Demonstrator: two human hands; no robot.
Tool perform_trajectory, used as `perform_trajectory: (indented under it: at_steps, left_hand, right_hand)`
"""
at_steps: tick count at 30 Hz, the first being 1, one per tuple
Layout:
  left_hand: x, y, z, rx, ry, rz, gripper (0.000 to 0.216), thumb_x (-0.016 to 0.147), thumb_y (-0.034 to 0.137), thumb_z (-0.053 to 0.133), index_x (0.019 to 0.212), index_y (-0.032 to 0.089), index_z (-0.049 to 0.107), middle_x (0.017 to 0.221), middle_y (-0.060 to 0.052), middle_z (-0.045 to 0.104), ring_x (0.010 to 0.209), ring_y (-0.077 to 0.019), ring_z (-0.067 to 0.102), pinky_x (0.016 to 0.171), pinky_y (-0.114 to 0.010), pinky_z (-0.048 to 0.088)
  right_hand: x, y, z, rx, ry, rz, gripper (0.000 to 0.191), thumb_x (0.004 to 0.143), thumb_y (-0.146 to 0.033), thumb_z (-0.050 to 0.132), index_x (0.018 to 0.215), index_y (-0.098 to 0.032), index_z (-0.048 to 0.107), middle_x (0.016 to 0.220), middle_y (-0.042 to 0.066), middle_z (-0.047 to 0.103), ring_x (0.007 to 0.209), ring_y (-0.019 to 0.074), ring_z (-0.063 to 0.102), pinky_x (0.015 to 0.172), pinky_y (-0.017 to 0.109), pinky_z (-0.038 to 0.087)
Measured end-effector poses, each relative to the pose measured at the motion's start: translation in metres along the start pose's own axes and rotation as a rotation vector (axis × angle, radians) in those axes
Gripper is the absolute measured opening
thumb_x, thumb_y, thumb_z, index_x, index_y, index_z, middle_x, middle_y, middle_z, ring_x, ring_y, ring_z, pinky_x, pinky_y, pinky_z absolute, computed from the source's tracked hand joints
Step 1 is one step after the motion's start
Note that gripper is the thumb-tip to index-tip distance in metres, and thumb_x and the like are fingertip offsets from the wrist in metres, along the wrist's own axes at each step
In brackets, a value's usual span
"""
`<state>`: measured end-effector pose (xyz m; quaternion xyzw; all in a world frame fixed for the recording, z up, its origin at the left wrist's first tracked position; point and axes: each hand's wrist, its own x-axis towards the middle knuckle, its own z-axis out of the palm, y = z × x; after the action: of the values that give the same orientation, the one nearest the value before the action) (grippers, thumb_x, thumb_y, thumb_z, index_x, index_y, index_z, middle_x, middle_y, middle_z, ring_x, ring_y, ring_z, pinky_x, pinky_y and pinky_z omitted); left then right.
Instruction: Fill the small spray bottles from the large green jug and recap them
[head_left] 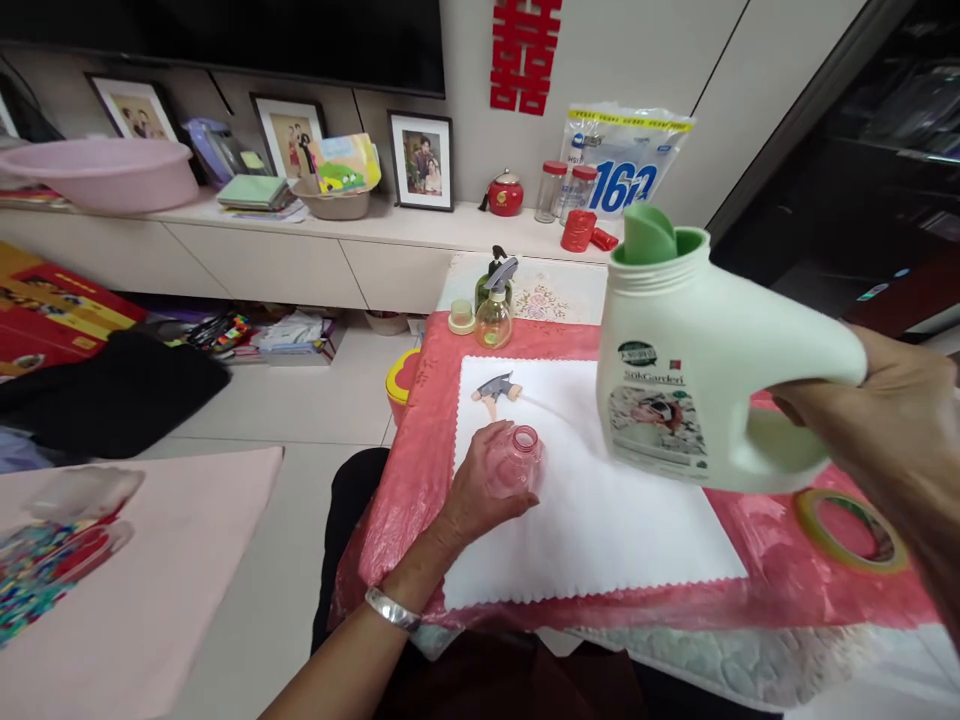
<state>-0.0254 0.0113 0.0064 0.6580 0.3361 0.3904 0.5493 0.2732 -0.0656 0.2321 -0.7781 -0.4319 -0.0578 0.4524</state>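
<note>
While hands grip, one jug [675,370], perhaps two bottles

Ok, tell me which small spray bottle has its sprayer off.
The pink bottle held by the left hand; its neck is open. The yellowish bottle behind has its sprayer on.

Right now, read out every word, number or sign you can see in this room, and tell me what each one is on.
"SilkGarden": front label of the pale green detergent jug held by its handle in the right hand; the small print below is too blurred to read.
"162": blue print on the white plastic bag by the wall, last character uncertain.
Red double-happiness sign: on the wall.
Red and yellow box: print too blurred to read.
</note>
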Motion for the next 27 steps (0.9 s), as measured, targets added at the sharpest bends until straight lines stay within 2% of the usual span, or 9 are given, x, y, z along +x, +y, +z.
perform_trajectory:
  at_steps: [3, 6, 11, 15, 19, 22, 25, 27]
  left_hand:
    - [0.0, 0.001, -0.001, 0.032, 0.011, -0.033, 0.107, 0.055, 0.042, 0.097, 0.145, 0.027, 0.039, 0.15, -0.015, 0.049, 0.138, -0.0363, 0.053, 0.116, -0.055, 0.044]
    - [0.0, 0.001, -0.002, 0.042, 0.031, -0.067, 0.108, 0.055, 0.044, 0.096, 0.144, 0.026, 0.038, 0.147, -0.015, 0.052, 0.135, -0.037, 0.056, 0.114, -0.056, 0.045]
    - [0.0, 0.003, -0.003, 0.123, 0.033, -0.033, 0.097, 0.06, 0.047, 0.087, 0.141, 0.03, 0.035, 0.142, -0.014, 0.056, 0.133, -0.0393, 0.058, 0.112, -0.063, 0.046]
    - [0.0, 0.003, -0.001, 0.166, 0.04, 0.011, 0.089, 0.064, 0.043, 0.08, 0.14, 0.032, 0.034, 0.137, -0.011, 0.061, 0.129, -0.0388, 0.061, 0.111, -0.062, 0.048]
    - [0.0, -0.001, 0.001, 0.195, 0.06, 0.046, 0.087, 0.064, 0.041, 0.08, 0.139, 0.033, 0.036, 0.137, -0.011, 0.06, 0.128, -0.0385, 0.062, 0.11, -0.062, 0.049]
    - [0.0, -0.002, 0.0, 0.193, 0.061, 0.045, 0.087, 0.064, 0.039, 0.08, 0.139, 0.034, 0.036, 0.137, -0.01, 0.06, 0.128, -0.0384, 0.062, 0.109, -0.062, 0.051]
    - [0.0, 0.001, -0.001, 0.185, 0.051, 0.025, 0.089, 0.063, 0.043, 0.08, 0.14, 0.032, 0.036, 0.136, -0.011, 0.061, 0.128, -0.04, 0.062, 0.108, -0.062, 0.052]
    - [0.0, 0.003, -0.001, 0.188, 0.052, 0.003, 0.091, 0.062, 0.045, 0.08, 0.14, 0.031, 0.035, 0.138, -0.012, 0.06, 0.13, -0.0412, 0.061, 0.109, -0.063, 0.051]
  right_hand:
    - [0.003, 0.017, 0.025, 0.186, 0.061, 0.078, 0.033, 0.051, -0.045, 0.065, 0.063, -0.015, 0.059, 0.057, 0.003, 0.049, 0.052, 0.0112, 0.04, 0.042, 0.022, 0.028]
    - [0.004, 0.039, 0.057, 0.284, 0.106, 0.117, 0.035, 0.053, -0.047, 0.065, 0.068, -0.015, 0.058, 0.062, 0.003, 0.05, 0.054, 0.0115, 0.042, 0.045, 0.024, 0.032]
    - [-0.002, 0.072, 0.109, 0.338, 0.167, 0.139, 0.039, 0.06, -0.052, 0.06, 0.077, -0.016, 0.058, 0.068, 0.002, 0.049, 0.061, 0.0128, 0.043, 0.051, 0.024, 0.035]
    - [-0.009, 0.087, 0.131, 0.325, 0.155, 0.158, 0.037, 0.063, -0.052, 0.056, 0.077, -0.018, 0.055, 0.068, 0.0, 0.046, 0.06, 0.0127, 0.04, 0.051, 0.023, 0.034]
    - [-0.012, 0.098, 0.137, 0.298, 0.102, 0.149, 0.039, 0.066, -0.054, 0.053, 0.081, -0.018, 0.056, 0.069, 0.001, 0.051, 0.059, 0.0143, 0.044, 0.054, 0.027, 0.042]
    - [-0.016, 0.1, 0.126, 0.225, 0.068, 0.093, 0.045, 0.067, -0.056, 0.056, 0.09, -0.017, 0.063, 0.077, 0.005, 0.06, 0.066, 0.0196, 0.053, 0.062, 0.033, 0.048]
    - [-0.033, 0.092, 0.107, 0.118, 0.116, -0.009, 0.06, 0.069, -0.058, 0.06, 0.11, -0.015, 0.067, 0.103, 0.013, 0.066, 0.093, 0.0314, 0.061, 0.086, 0.049, 0.051]
    - [-0.052, 0.082, 0.096, 0.045, 0.221, -0.138, 0.066, 0.075, -0.057, 0.061, 0.125, -0.014, 0.062, 0.125, 0.016, 0.061, 0.119, 0.0375, 0.054, 0.107, 0.059, 0.039]
